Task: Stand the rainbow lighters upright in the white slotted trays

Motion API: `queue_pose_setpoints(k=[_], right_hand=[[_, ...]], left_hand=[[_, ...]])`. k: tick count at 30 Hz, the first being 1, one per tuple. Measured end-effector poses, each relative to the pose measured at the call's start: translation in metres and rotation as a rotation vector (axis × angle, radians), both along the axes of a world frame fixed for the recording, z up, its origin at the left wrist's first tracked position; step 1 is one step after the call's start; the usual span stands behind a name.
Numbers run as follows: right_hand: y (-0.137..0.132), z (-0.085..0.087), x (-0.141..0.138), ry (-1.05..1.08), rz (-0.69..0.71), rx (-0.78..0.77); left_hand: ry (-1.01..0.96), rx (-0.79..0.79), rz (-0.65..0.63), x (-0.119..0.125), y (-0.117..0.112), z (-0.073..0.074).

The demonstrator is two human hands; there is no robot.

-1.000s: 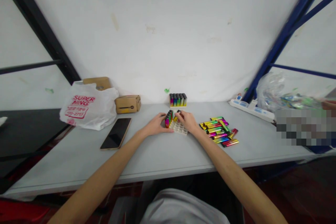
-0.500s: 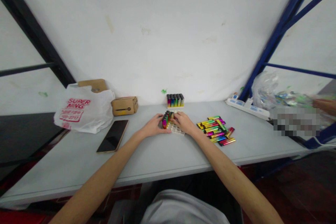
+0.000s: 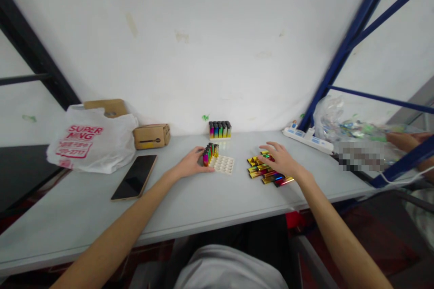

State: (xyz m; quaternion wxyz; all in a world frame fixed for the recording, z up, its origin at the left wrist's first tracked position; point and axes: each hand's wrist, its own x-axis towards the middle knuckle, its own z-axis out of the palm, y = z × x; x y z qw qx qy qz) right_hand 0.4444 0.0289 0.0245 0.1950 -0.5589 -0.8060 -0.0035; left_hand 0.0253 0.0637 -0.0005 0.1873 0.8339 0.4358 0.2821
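A white tray with rows of round holes [image 3: 226, 165] lies on the table in front of me. Shiny rainbow-coloured lighters [image 3: 205, 157] stand upright in its left part, while the holes farther right hold nothing. My left hand [image 3: 193, 162] grips the tray's left end, thumb at the front and fingers behind; its contact with the end lighters is partly hidden. Over to the right, my right hand [image 3: 280, 161] is spread above a pile of loose metallic lighters [image 3: 262, 173] and covers part of it. No lighter shows between its fingers.
A full block of upright lighters [image 3: 220, 129] stands against the wall. Leftward are a phone [image 3: 134, 177], a small cardboard box [image 3: 152, 136] and a white plastic bag [image 3: 91, 140]. A power strip [image 3: 308, 140] lies back right, near another person's hand [image 3: 403, 141] and clear plastic bags [image 3: 352, 126].
My right hand has left the tray and moved right to the loose lighters, its fingers now spread. My left hand stays at the tray. The view has turned slightly right.
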Motion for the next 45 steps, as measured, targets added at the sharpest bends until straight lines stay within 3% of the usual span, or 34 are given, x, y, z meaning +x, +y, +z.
queue_pose_setpoints(k=[4,8,18,22,25,28,34,38,45], right_hand=[[-0.028,-0.025,0.013,-0.076,-0.138,-0.105],[-0.018,-0.033,-0.004,-0.053,-0.143,-0.124],[0.021,-0.029,-0.028,0.035,-0.093,-0.054],[0.024,-0.019,-0.017,0.077,-0.24,0.056],[0.026,-0.012,-0.008,-0.003,-0.321,-0.032],[0.029,-0.005,-0.008,-0.065,-0.295,-0.13],[0.031,0.003,-0.016,-0.11,-0.353,-0.168],[0.025,0.001,-0.014,-0.066,-0.406,-0.137],[0.018,-0.009,-0.014,-0.084,-0.346,-0.208]], left_hand=[[-0.001,0.002,0.017,0.001,0.001,-0.002],[0.011,-0.005,0.017,0.0,0.002,-0.003],[0.034,0.008,0.017,-0.001,0.003,-0.005],[0.04,0.012,0.01,-0.001,0.003,-0.006],[0.032,0.009,0.022,0.0,0.003,-0.005],[0.027,0.012,0.02,0.001,0.002,-0.005],[0.028,0.011,0.013,0.0,0.0,-0.003],[0.025,0.016,0.001,0.0,0.001,-0.004],[0.019,0.011,0.01,0.001,0.001,-0.004]])
